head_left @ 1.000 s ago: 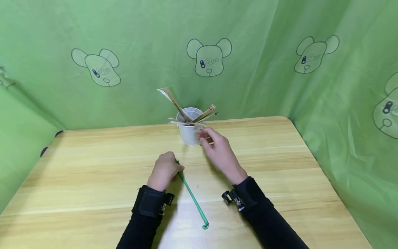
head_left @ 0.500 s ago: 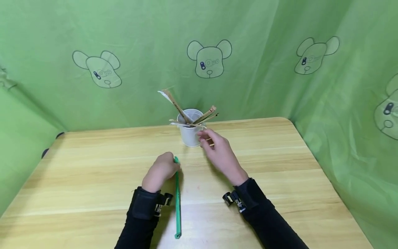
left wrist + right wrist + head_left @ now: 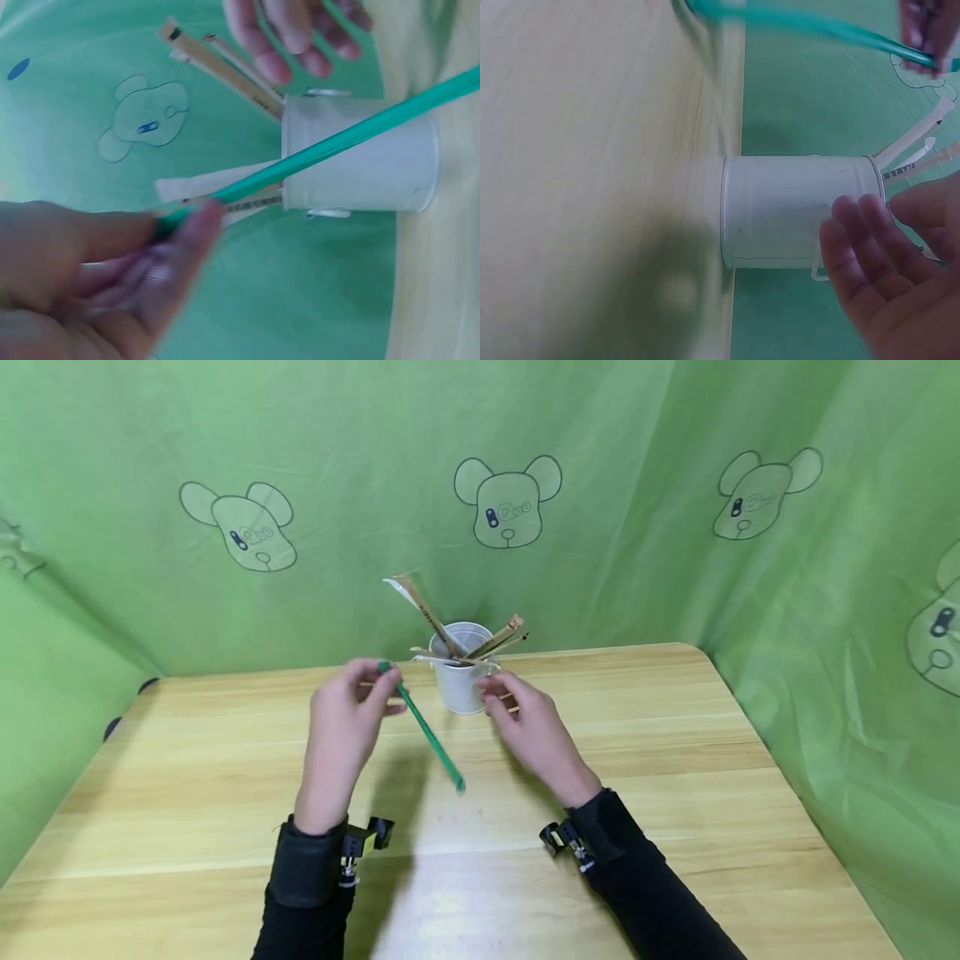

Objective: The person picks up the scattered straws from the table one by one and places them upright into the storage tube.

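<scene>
My left hand (image 3: 341, 731) pinches the upper end of a long thin green stick (image 3: 427, 732) between thumb and fingers. The stick slants down to the right above the table, in front of a white bucket (image 3: 459, 687). In the left wrist view, the stick (image 3: 315, 154) crosses in front of the bucket (image 3: 360, 180). Beside the bucket's right side, near its rim, is my right hand (image 3: 532, 727), its fingers loosely bent with nothing seen between them. Whether its fingertips touch the bucket, I cannot tell. Several paper-wrapped sticks (image 3: 429, 612) lean out of the bucket.
The light wooden table (image 3: 637, 860) carries the bucket close to its back edge. A green curtain (image 3: 360, 527) with printed bear heads hangs behind the table and along its sides. A black camera mount (image 3: 367, 839) sticks out from the left wrist.
My left hand has lifted the green stick off the table and moved up, left and forward. The stick has swung to point down right. The right hand has stayed by the bucket.
</scene>
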Available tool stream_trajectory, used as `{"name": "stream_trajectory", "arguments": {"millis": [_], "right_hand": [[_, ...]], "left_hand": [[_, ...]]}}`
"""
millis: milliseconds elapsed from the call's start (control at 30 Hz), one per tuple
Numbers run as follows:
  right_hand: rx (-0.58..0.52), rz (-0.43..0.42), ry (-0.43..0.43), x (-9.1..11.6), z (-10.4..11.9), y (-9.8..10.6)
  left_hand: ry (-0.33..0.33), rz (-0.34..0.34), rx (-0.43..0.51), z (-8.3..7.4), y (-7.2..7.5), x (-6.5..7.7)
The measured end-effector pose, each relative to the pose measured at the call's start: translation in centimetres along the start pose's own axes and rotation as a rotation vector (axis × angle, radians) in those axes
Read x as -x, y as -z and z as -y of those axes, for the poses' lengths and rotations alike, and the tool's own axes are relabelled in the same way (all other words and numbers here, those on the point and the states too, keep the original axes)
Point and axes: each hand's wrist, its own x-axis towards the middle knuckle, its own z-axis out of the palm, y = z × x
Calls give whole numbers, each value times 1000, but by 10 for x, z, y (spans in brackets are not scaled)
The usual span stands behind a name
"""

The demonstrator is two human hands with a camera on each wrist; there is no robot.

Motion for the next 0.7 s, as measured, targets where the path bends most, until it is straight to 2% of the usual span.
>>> {"name": "stream_trajectory", "arguments": {"millis": [100,167,267,400,500,567,633,700], "right_hand": [[2,5,-6,0,0,0],[1,13,-10,-1,0,0],[5,18,-15,-1,-1,-1],[12,24,-7,-1,-1,-2],[20,21,-1,-1,-1,-1],[18,22,-1,0,-1,0],[20,26,-2,0,-1,-1],[23,31,-3,-1,-1,-2]], "left_hand": [[-163,-155,114,-4,5,-1],[-256,-252,154,-5,9,-3],[-381,-396,113,-6,13,-4],[-476,-568,65,-8,14,-5],[-525,-612,174,-10,8,-8],[-537,-602,273,-10,4,-9],[-515,-571,361,-7,-1,-11],[-469,-520,400,-3,-5,-12]]}}
